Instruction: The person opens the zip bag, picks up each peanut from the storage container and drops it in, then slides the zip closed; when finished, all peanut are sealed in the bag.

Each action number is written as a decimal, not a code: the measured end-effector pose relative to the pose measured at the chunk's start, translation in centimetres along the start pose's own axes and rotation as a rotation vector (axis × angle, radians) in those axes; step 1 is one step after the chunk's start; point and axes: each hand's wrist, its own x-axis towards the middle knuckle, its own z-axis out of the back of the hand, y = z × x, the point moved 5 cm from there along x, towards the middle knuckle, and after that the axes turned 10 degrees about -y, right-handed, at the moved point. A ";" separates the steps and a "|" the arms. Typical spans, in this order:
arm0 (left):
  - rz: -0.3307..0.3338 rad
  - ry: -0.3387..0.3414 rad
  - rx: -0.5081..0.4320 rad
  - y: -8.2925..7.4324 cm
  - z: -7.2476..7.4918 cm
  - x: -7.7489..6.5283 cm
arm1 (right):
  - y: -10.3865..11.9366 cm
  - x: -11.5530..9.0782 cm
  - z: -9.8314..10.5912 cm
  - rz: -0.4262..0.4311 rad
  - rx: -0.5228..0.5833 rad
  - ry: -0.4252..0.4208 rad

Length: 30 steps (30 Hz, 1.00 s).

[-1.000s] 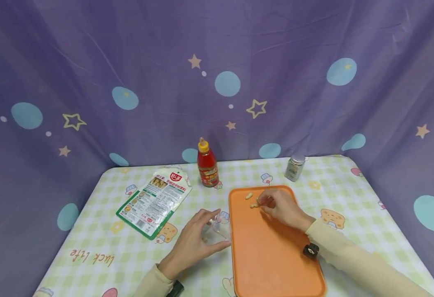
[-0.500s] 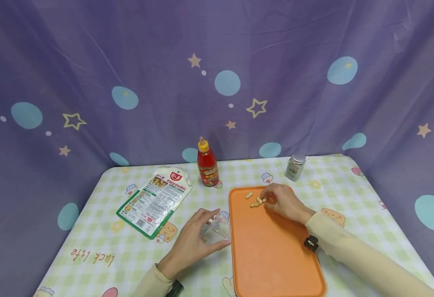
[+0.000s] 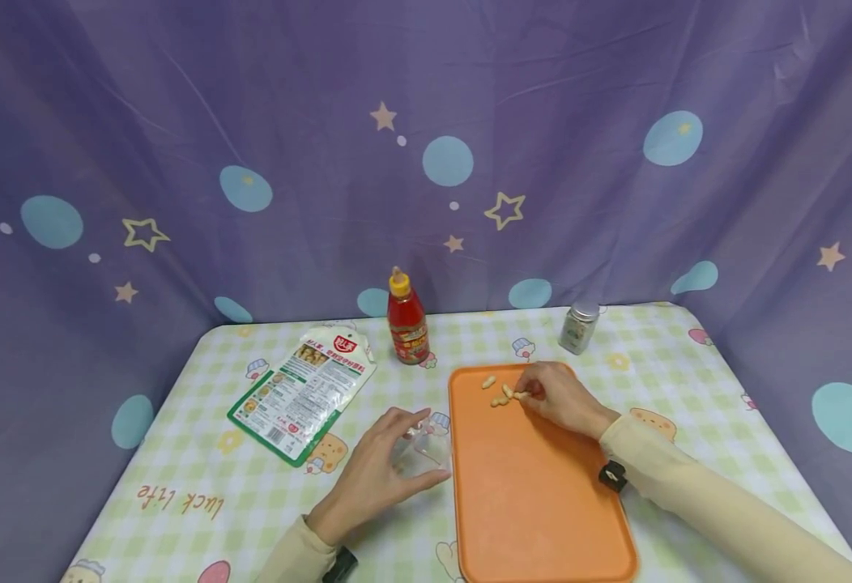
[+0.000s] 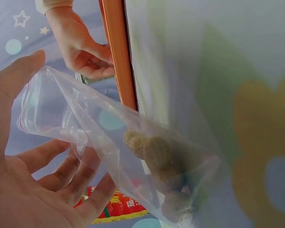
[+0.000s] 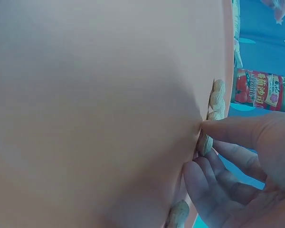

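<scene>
My left hand holds a clear zip plastic bag beside the orange tray's left edge. In the left wrist view, its thumb and spread fingers keep the mouth of the bag apart, and several peanuts lie at the bottom. At the far end of the orange tray, my right hand pinches a peanut between thumb and finger. More unshelled peanuts lie on the tray around it, one peanut near the back left corner and another peanut below the fingers in the right wrist view.
A red sauce bottle with a yellow cap stands behind the left hand. To the left lies a white and green food packet. Beyond the tray's back right corner stands a small spice jar. A checked cloth covers the table.
My right hand has shifted slightly right on the tray, uncovering peanuts beside its fingertips, and now pinches one. The left hand and the bag have hardly moved.
</scene>
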 end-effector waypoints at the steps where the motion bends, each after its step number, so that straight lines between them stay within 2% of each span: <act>1: 0.003 0.001 -0.003 0.0 0.0 0.0 | 0.0 0.0 0.0 -0.002 0.003 0.005; 14: 0.013 0.015 -0.025 -0.1 0.1 0.1 | 0.8 -1.0 0.0 -0.002 0.073 0.066; 21: 0.012 0.017 -0.022 -0.1 0.2 0.2 | 2.9 -1.0 0.0 -0.034 0.134 0.066; 30: 0.001 0.005 -0.029 -0.1 0.1 0.1 | 5.8 -1.0 -0.5 -0.002 0.204 0.073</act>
